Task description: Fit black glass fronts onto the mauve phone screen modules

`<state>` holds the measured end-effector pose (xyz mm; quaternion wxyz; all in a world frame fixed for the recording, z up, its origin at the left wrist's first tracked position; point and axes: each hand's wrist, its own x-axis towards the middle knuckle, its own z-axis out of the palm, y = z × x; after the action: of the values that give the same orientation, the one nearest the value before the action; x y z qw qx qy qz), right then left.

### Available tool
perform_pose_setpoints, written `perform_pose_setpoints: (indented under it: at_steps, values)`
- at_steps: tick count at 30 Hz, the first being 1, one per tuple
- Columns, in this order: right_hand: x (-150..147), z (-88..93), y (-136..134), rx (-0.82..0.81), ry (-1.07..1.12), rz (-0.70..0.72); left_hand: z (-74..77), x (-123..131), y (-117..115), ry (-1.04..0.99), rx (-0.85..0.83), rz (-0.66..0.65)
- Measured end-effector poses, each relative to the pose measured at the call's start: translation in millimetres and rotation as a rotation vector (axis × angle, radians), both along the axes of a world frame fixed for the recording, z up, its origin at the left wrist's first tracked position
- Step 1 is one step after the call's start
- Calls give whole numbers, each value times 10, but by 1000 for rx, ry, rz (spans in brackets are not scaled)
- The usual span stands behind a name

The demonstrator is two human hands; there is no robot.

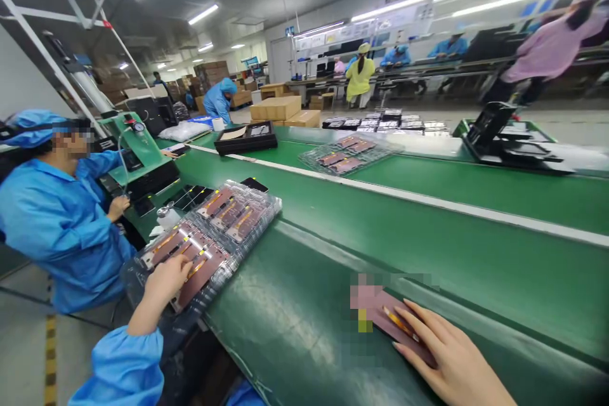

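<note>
My left hand (pixel 166 282) reaches over a clear plastic tray (pixel 259 219) at the left edge of the bench. Its fingers are bent together on a pinkish-brown display panel (pixel 202 276) in the tray's near part; the fingertips are partly hidden. Several similar panels with orange flex cables and yellow tabs lie in the tray. At the lower right, my right hand (pixel 442 342) grips another display panel (pixel 394 317) low over the green mat (pixel 295 292), thumb along one long edge and fingers across the other. Pixelation covers this panel's far end.
A co-worker in blue (pixel 61 216) sits at the left by a green press (pixel 136 146). A small metal-topped bottle (pixel 166 216) stands beside the tray. Beyond the white strip (pixel 390 195) lie another panel tray (pixel 333 155), a black box (pixel 245 143) and a black fixture (pixel 509 143).
</note>
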<state>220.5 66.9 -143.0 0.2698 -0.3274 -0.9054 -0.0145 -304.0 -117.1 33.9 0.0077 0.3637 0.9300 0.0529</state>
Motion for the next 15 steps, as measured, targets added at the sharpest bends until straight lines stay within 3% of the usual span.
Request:
perform_pose_setpoints:
  at_steps: [7, 12, 15]
  values:
    - [-23, 168, -48, 84, 12, -58, -116, 72, 42, 11, -81, 37]
    - [-14, 235, -84, 56, 76, -55, 36, 122, 53, 35, -49, -19]
    - [-62, 336, -159, -6, 136, -57, 183, 307, 55, 67, -21, -103]
